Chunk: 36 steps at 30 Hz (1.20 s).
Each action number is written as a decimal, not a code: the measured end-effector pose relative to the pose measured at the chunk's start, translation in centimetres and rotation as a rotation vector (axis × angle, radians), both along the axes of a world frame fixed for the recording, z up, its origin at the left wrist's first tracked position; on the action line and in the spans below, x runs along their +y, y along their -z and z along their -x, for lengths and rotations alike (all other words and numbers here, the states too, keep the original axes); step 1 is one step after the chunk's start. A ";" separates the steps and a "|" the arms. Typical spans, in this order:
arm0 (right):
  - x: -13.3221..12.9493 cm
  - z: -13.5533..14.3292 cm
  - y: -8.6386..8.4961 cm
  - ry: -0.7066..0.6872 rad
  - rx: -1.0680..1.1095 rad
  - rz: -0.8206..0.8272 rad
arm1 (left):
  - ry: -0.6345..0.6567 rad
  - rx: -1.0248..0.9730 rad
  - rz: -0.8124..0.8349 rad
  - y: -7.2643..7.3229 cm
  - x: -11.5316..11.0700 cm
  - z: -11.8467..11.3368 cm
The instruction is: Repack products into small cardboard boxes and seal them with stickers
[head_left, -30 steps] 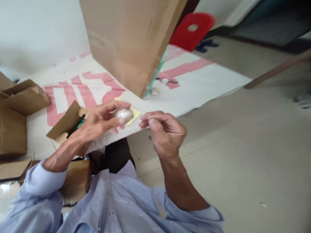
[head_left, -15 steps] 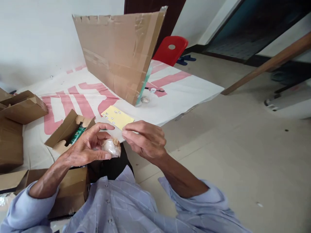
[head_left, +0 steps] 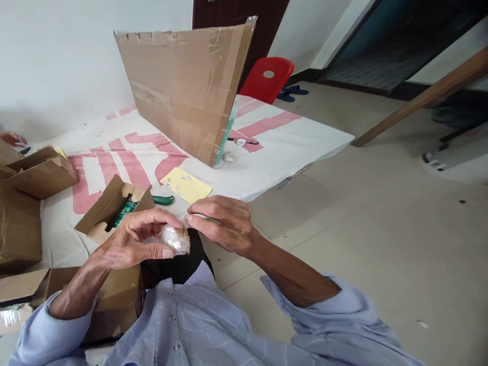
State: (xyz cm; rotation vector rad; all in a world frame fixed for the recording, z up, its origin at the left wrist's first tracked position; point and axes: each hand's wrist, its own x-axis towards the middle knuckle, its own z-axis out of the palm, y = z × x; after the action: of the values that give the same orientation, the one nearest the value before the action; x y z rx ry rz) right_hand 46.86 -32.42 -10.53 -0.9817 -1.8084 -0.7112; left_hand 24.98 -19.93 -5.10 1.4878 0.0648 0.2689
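Observation:
My left hand [head_left: 131, 236] is curled around a small roll of clear tape [head_left: 175, 241], thumb below and index finger over the top. A brownish patch shows on the roll's upper right side. Close beside it, my right hand [head_left: 223, 223] pinches with thumb and index finger, and a thin clear-whitish strip of tape [head_left: 212, 219] shows at its fingers. Just beyond the hands, a yellow sheet [head_left: 192, 188] with several small white labels lies at the table edge. A green curved handle [head_left: 163, 200] lies left of the sheet.
An open carton [head_left: 101, 211] with green packs stands on the table [head_left: 305, 134]. More boxes [head_left: 43, 173] are at the left, with another person's hand [head_left: 13, 138] behind them. A large cardboard panel [head_left: 183, 91] stands upright. A red chair [head_left: 269, 79] is behind it.
My left index finger has come down onto the roll. My right hand has shifted slightly left and down, closer to it. The green handle and another person's hand now show.

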 end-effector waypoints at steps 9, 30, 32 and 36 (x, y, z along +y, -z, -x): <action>1.0 0.8 0.7 -0.010 0.079 -0.048 | -0.087 -0.103 -0.056 -0.6 -0.7 0.0; 7.1 7.7 4.5 -0.694 1.287 0.573 | -0.529 -0.122 -1.055 0.3 3.0 -1.0; 7.6 7.9 5.1 -0.685 1.369 0.616 | -0.482 -0.080 -1.155 1.0 3.2 -1.1; 7.7 6.9 6.1 -0.452 1.183 0.594 | -0.460 0.009 -1.298 2.1 3.5 -1.0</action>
State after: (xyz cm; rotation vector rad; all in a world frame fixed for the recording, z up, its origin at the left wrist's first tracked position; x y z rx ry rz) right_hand 39.97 -24.75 -16.68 -0.9713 -1.0506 0.6524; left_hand 26.01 -16.43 -7.19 2.7610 0.2777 0.7647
